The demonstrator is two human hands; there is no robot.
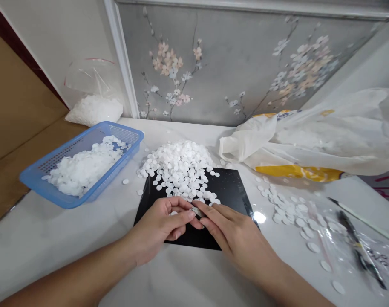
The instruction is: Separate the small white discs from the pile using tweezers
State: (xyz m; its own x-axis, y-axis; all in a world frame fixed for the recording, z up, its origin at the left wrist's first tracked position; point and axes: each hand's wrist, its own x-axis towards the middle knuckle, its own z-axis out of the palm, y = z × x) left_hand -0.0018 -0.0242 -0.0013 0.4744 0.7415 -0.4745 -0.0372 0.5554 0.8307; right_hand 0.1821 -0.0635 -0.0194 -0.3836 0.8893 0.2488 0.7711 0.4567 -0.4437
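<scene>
Over the black board (194,237), my left hand (164,221) is closed, with a small white disc (198,211) pinched at its fingertips. My right hand (228,230) meets it there, its thumb and fingers closed on the same disc from the other side. The fingers partly hide this disc. Just beyond both hands rises a large heap of round white discs (181,160), spilling down over the board. Another white disc shows behind the left hand's fingers; whether it lies on the board or in the hand is unclear.
Left stands a blue plastic basket (61,202) of white discs, with a clear bag of white pieces (93,110) behind it. At the right lie a white plastic bag (309,140), scattered discs (288,209), dark tweezers (360,247) and a thin white stick (367,221).
</scene>
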